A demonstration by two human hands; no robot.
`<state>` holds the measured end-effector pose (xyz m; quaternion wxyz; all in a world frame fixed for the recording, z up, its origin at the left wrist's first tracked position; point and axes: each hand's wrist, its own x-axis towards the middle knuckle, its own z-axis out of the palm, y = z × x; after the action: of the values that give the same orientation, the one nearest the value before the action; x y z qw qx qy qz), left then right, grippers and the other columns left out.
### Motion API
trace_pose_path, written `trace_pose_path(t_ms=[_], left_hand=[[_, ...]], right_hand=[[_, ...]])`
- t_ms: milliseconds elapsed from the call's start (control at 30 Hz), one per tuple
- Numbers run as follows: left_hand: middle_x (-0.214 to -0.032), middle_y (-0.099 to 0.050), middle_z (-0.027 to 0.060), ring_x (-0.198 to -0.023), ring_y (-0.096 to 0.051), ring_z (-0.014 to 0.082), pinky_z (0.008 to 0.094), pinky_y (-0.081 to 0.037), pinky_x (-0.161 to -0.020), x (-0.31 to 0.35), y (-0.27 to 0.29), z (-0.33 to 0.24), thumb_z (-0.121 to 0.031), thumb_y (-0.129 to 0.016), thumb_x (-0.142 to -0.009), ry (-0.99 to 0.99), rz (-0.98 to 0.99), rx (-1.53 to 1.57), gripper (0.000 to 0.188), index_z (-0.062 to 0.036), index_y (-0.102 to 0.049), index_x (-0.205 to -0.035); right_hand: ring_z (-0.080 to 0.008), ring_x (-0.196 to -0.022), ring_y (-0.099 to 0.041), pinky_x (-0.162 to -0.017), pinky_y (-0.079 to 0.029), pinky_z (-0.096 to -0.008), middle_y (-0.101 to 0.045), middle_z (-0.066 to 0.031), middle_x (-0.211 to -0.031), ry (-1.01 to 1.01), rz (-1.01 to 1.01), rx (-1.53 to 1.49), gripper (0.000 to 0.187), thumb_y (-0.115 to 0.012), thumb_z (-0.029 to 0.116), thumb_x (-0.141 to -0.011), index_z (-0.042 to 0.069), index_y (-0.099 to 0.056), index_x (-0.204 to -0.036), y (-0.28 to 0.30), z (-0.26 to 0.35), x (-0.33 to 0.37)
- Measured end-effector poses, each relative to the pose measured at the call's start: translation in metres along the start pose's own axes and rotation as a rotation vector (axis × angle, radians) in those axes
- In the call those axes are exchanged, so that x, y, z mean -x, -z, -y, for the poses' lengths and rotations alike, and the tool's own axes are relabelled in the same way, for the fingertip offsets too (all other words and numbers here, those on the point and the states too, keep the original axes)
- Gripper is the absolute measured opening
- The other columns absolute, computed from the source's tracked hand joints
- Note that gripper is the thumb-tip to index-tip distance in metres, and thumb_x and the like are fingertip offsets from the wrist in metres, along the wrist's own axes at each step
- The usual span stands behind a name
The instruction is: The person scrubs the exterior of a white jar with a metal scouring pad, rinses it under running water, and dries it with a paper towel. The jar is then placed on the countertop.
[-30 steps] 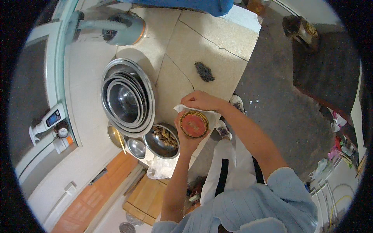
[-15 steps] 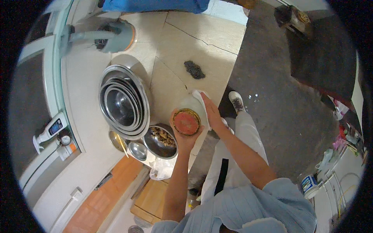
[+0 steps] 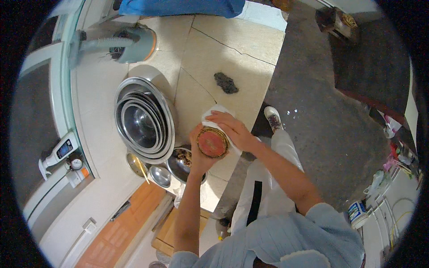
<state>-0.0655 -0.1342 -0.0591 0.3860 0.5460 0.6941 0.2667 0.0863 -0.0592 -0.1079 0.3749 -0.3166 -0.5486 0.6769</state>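
Note:
A jar with a worn red lid (image 3: pixel 212 143), its rim dark and yellowish, is held over the counter, lid facing up. My left hand (image 3: pixel 199 154) is wrapped round the near left side of the jar. My right hand (image 3: pixel 234 129) presses a white cloth or paper wipe (image 3: pixel 218 110) against the far and right side, fingers bent over it. The jar's body is mostly hidden by the lid, the hands and the wipe. Farther off on the counter lies a dark grey scouring pad (image 3: pixel 226 83).
Nested steel bowls (image 3: pixel 142 120) stand left of my hands. Nearer are a steel bowl of brown pieces (image 3: pixel 181 158), a small steel bowl (image 3: pixel 160 176) and another bowl (image 3: pixel 135 164) with a yellow stick. A grey-green bucket (image 3: pixel 138 43) and blue cloth (image 3: pixel 181 7) are at the back.
My right hand and the wipe have moved left, round the jar's far side. The jar has shifted slightly left, and my left hand now covers more of the bowl of brown pieces.

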Motion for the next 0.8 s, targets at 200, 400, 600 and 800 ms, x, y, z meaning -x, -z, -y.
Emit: trace_pose_path(t_ms=[200, 400, 600, 800], left_hand=[[-0.124, -0.037, 0.0133, -0.118, -0.038, 0.0306, 0.0395, -0.034, -0.099, -0.002, 0.003, 0.000, -0.021, -0.089, -0.045, 0.031, 0.034, 0.035, 0.102, -0.0080, -0.034, -0.130], [-0.132, -0.036, 0.0131, -0.123, -0.034, 0.0322, 0.0413, -0.031, -0.101, -0.013, 0.016, -0.004, -0.024, -0.088, -0.045, -0.058, 0.097, -0.060, 0.096, -0.0086, -0.041, -0.127], [-0.140, -0.028, 0.0166, -0.129, -0.026, 0.0353, 0.0437, -0.023, -0.106, -0.009, 0.036, -0.009, -0.025, -0.086, -0.048, -0.106, 0.015, -0.295, 0.099, -0.0070, -0.037, -0.132], [-0.141, -0.024, 0.0199, -0.133, -0.020, 0.0361, 0.0462, -0.019, -0.107, 0.061, -0.010, 0.006, -0.020, -0.081, -0.054, 0.101, -0.392, -0.139, 0.100, -0.0031, -0.027, -0.136]], right_hand=[[-0.0251, -0.106, -0.055, -0.091, -0.041, -0.0315, -0.059, -0.0116, -0.113, -0.198, 0.410, 0.219, 0.030, -0.046, 0.023, -0.091, 0.006, -0.060, -0.111, 0.016, 0.004, -0.057], [-0.0240, -0.100, -0.056, -0.089, -0.041, -0.0314, -0.061, -0.0139, -0.108, -0.391, 0.396, 0.175, 0.036, -0.043, 0.029, -0.090, 0.005, -0.062, -0.108, 0.014, -0.044, -0.068], [-0.0229, -0.099, -0.055, -0.089, -0.041, -0.0306, -0.061, -0.0129, -0.109, -0.546, 0.101, -0.014, 0.040, -0.041, 0.029, -0.092, 0.000, -0.058, -0.112, 0.008, -0.053, -0.049], [-0.0265, -0.109, -0.052, -0.095, -0.037, -0.0321, -0.056, -0.0152, -0.120, -0.414, -0.261, -0.017, 0.037, -0.038, 0.024, -0.095, 0.001, -0.053, -0.120, -0.010, -0.038, 0.011]])
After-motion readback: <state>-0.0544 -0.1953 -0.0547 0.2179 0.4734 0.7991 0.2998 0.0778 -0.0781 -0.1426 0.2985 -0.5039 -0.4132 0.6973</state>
